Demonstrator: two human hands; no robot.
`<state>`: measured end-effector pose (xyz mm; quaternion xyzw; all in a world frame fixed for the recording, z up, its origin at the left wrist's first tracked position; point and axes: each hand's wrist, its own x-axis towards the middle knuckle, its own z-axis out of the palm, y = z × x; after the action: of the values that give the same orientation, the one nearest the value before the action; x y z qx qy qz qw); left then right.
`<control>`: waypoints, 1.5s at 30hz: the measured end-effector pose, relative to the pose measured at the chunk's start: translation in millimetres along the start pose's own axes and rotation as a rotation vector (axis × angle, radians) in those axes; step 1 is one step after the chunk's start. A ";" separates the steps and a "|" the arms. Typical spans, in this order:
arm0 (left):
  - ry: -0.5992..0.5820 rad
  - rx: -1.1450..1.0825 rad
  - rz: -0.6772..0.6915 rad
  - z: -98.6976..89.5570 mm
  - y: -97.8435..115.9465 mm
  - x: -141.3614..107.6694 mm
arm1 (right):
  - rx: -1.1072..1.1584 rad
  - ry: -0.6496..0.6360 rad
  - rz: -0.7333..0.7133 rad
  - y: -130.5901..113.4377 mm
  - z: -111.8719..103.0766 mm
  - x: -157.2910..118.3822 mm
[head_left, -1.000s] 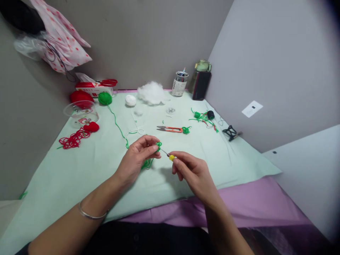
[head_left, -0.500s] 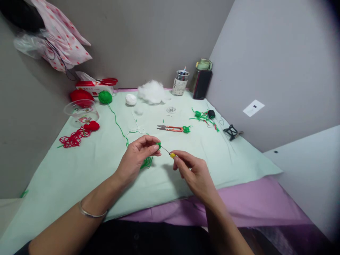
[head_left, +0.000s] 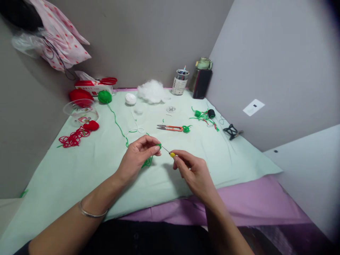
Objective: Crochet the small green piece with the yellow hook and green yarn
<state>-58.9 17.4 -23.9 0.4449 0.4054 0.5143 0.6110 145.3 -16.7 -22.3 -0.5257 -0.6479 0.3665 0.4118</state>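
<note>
Left fingers [head_left: 151, 151] pinch mostly hidden green yarn [head_left: 159, 145]; right fingers [head_left: 181, 166] grip a yellow-handled tool [head_left: 172, 155], its tip hard to make out.

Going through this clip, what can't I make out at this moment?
Head view:
- Green yarn piece: mostly hidden by the left hand.
- Yellow-handled crochet hook: its tip is too small to tell whether it has caught a loop; the right hand covers its rear end.
- Clear round dish: contents too small to identify.
- Green-lidded bottle: partly hidden behind the phone.
- Black bag: cut off by the top edge.
</note>
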 end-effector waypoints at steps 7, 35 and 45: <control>-0.068 -0.040 -0.075 3.1 -1.5 0.5 | 0.043 -0.039 0.048 -0.8 2.3 -0.2; -0.078 -0.158 -0.142 11.6 3.9 -4.8 | 0.412 0.206 -0.188 1.1 31.0 6.3; -0.025 -0.058 -0.072 20.5 3.4 -13.3 | 0.380 0.179 -0.163 -4.4 24.3 5.1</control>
<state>-42.2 1.9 -14.5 0.4183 0.3984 0.4980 0.6468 120.7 -13.5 -27.1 -0.4151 -0.5682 0.3993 0.5877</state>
